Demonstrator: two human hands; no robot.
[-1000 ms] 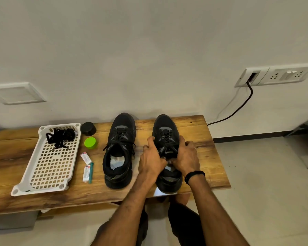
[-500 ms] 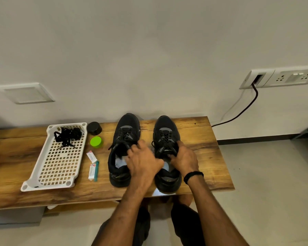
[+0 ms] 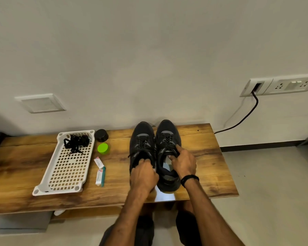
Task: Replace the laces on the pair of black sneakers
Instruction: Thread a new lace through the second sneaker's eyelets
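Head cam: I see left sneaker (image 3: 140,144) and right sneaker (image 3: 168,137) touching side by side on bench (image 3: 204,157), long axes fore-aft, toes to wall (image 3: 149,50), heels toward me; left hand (image 3: 143,176) grips left collar, right hand (image 3: 183,163) pinches right collar.

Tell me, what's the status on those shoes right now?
Left hand grips left sneaker by its collar; right hand pinches right sneaker collar. Both laced, side by side on bench. Spare laces wait in white tray; nothing blocking.
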